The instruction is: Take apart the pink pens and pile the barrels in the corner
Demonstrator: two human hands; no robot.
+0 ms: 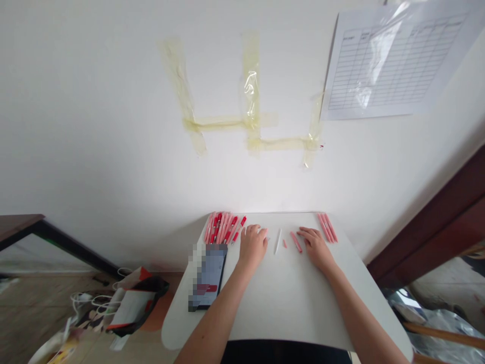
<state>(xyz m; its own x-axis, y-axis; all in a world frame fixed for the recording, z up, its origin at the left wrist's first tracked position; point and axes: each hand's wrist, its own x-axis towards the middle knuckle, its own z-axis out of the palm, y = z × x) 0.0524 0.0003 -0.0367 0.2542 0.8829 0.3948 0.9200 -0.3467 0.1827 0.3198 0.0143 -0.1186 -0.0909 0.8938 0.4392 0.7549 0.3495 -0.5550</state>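
Observation:
My left hand (253, 243) rests palm down on the white table (280, 303), its fingers slightly bent and apart. A tiny greyish piece (269, 238) lies by its thumb side; whether the hand touches it I cannot tell. My right hand (315, 244) lies with fingers stretched out, their tips near a pink pen barrel (296, 242). Between the hands are a thin white pen refill (278, 241) and a small pink pen part (285, 243). Left of my left hand, a red pen part (235, 236) lies close to a row of pink and red pens (223, 228).
Several pink pens (328, 227) lie at the table's back right. A phone (212, 275), partly blurred out, lies at the left edge. The white wall (227, 182) stands directly behind the table. A bag with cables (132, 303) is on the floor at left.

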